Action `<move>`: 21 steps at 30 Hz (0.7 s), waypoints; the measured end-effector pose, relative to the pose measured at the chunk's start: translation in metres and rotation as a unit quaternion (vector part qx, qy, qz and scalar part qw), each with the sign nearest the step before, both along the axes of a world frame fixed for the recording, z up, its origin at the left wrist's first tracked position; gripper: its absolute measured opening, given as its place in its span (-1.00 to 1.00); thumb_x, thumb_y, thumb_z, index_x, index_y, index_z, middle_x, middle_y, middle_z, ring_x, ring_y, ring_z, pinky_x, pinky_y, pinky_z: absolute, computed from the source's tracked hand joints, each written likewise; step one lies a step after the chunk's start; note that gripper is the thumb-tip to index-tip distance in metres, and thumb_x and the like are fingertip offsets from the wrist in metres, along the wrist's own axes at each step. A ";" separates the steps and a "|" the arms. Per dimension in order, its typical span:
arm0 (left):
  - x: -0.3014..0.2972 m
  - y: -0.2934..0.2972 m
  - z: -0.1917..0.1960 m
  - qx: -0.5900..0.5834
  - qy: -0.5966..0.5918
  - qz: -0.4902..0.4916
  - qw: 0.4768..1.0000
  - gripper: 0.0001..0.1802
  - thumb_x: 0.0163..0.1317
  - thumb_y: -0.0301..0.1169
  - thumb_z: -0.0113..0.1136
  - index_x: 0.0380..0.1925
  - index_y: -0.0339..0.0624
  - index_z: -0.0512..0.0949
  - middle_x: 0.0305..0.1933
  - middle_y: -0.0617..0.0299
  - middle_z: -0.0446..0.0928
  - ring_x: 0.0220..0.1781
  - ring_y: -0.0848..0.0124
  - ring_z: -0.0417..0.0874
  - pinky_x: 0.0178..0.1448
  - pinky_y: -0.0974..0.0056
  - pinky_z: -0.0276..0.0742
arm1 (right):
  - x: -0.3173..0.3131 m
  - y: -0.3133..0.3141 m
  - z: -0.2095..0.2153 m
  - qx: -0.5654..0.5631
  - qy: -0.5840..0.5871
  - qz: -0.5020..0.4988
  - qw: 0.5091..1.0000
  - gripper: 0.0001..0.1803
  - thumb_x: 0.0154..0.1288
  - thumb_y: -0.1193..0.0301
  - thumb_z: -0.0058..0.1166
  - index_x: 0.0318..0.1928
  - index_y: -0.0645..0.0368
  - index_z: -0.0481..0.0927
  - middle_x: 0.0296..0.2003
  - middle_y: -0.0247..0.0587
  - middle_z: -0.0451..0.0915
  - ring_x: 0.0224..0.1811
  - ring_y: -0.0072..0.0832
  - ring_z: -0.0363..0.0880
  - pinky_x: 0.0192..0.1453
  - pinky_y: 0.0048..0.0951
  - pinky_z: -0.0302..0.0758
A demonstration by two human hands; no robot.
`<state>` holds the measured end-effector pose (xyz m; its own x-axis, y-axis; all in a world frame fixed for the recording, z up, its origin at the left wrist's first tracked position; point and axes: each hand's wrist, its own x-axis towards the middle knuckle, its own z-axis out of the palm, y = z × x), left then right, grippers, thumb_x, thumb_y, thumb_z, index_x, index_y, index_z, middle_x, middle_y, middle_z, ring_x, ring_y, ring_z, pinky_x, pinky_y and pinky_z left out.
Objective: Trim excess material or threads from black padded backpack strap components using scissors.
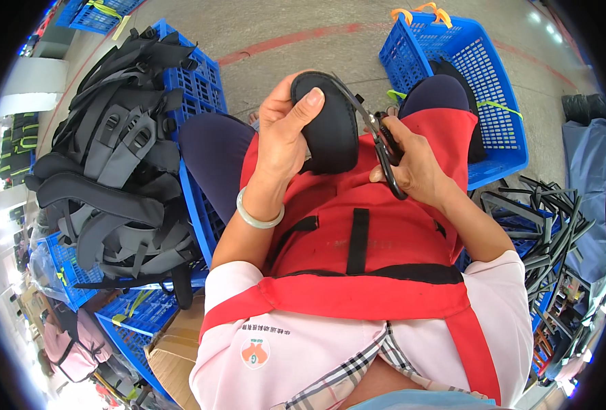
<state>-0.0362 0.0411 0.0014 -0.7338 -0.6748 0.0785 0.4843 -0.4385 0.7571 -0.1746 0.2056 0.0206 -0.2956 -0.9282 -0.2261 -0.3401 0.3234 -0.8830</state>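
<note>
My left hand [282, 133] grips a black padded piece [336, 140] with a rounded top, thumb pressed on its face. It is held up over my lap, above the red apron [330, 239]. In my right hand [416, 164] is a pair of scissors [383, 152] with black handles, fingers through the loops. Their blades lie along the upper right edge of the padded piece, pointing up and left. Whether they are cutting into anything there cannot be made out. A small black tab sticks out from that edge beside the blades.
At my left, black and grey padded straps [115, 188] with buckles are heaped over blue crates [207, 82]. Another blue crate [504, 137] stands by my right knee with dark pieces inside. Black strips [542, 232] pile at the right. A cardboard box [176, 348] sits lower left.
</note>
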 end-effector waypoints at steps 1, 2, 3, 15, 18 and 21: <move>0.000 0.000 0.000 -0.001 -0.001 -0.001 1.000 -0.75 0.27 -0.50 0.21 -0.05 -0.31 0.54 -0.17 0.24 0.63 -0.20 0.53 0.63 -0.06 0.41 0.57 | 0.000 0.000 -0.002 0.001 0.000 0.002 1.000 -0.28 -0.10 0.24 0.51 0.00 0.22 0.36 -0.50 -0.30 0.34 -0.46 -0.50 0.26 -0.33 -0.41 0.36; 0.000 -0.001 0.000 -0.001 -0.002 -0.002 1.000 -0.74 0.27 -0.50 0.21 -0.05 -0.31 0.54 -0.17 0.24 0.63 -0.19 0.53 0.63 -0.06 0.41 0.56 | 0.001 0.000 -0.004 0.003 -0.017 0.000 1.000 -0.30 -0.10 0.25 0.51 -0.02 0.23 0.37 -0.52 -0.30 0.33 -0.47 -0.51 0.26 -0.34 -0.42 0.35; 0.001 -0.001 -0.001 -0.001 -0.001 0.000 1.000 -0.74 0.27 -0.50 0.21 -0.05 -0.31 0.54 -0.17 0.24 0.63 -0.19 0.53 0.63 -0.06 0.41 0.56 | 0.001 0.000 -0.005 0.004 -0.035 -0.001 0.999 -0.32 -0.10 0.25 0.51 -0.05 0.24 0.38 -0.54 -0.30 0.32 -0.47 -0.52 0.25 -0.35 -0.42 0.34; 0.001 0.001 -0.001 0.004 0.001 -0.009 1.000 -0.75 0.28 -0.50 0.21 -0.05 -0.30 0.54 -0.18 0.25 0.63 -0.20 0.54 0.62 -0.06 0.40 0.57 | -0.005 0.004 0.002 -0.026 0.000 0.020 0.999 -0.45 -0.04 0.25 0.48 -0.19 0.24 0.42 -0.55 -0.34 0.26 -0.49 -0.58 0.21 -0.41 -0.47 0.26; 0.000 0.001 -0.002 0.002 -0.001 0.002 1.000 -0.73 0.27 -0.50 0.22 -0.04 -0.30 0.54 -0.17 0.24 0.63 -0.20 0.53 0.63 -0.07 0.41 0.57 | -0.009 0.007 0.000 -0.025 -0.035 0.019 0.999 -0.46 -0.04 0.26 0.48 -0.19 0.24 0.41 -0.56 -0.39 0.26 -0.49 -0.61 0.19 -0.43 -0.48 0.24; 0.000 0.002 -0.002 0.002 -0.003 -0.001 1.000 -0.73 0.26 -0.50 0.23 -0.04 -0.30 0.55 -0.18 0.23 0.64 -0.21 0.52 0.64 -0.08 0.41 0.58 | -0.014 0.010 0.010 0.022 -0.021 0.022 0.999 -0.46 -0.04 0.27 0.49 -0.20 0.24 0.42 -0.57 -0.43 0.23 -0.48 -0.64 0.17 -0.44 -0.48 0.22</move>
